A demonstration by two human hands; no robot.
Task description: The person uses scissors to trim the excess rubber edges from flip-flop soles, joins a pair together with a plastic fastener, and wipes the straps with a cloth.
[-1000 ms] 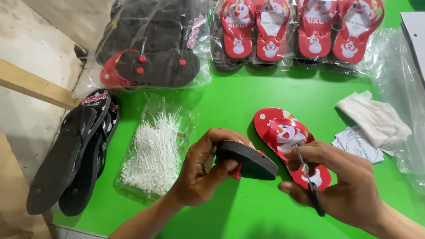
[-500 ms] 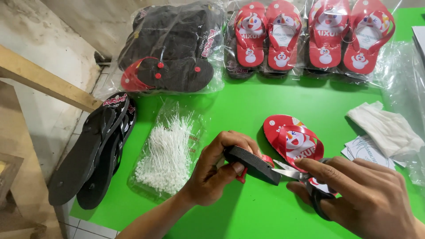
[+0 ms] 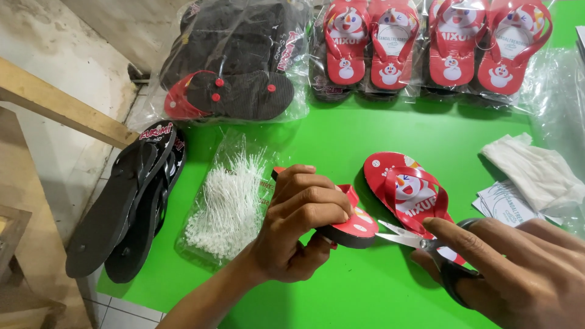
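Note:
My left hand (image 3: 301,222) grips a small red flip-flop (image 3: 350,226) with a black sole, held a little above the green table (image 3: 341,146). My right hand (image 3: 518,274) holds black-handled scissors (image 3: 420,242), blades slightly apart, their tips right at the held flip-flop's end. A second red flip-flop (image 3: 405,186) with a snowman picture lies on the table just behind the scissors.
A clear bag of white plastic tag pins (image 3: 228,198) lies left of my left hand. Black flip-flops (image 3: 131,204) hang over the table's left edge. Bagged black flip-flops (image 3: 237,61) and bagged red pairs (image 3: 426,42) line the back. Paper tags (image 3: 506,204) and white cloth (image 3: 536,173) sit right.
The held flip-flop has turned from its black sole facing up to its red top showing. The scissors have come up to its end. The view has shifted right and closer.

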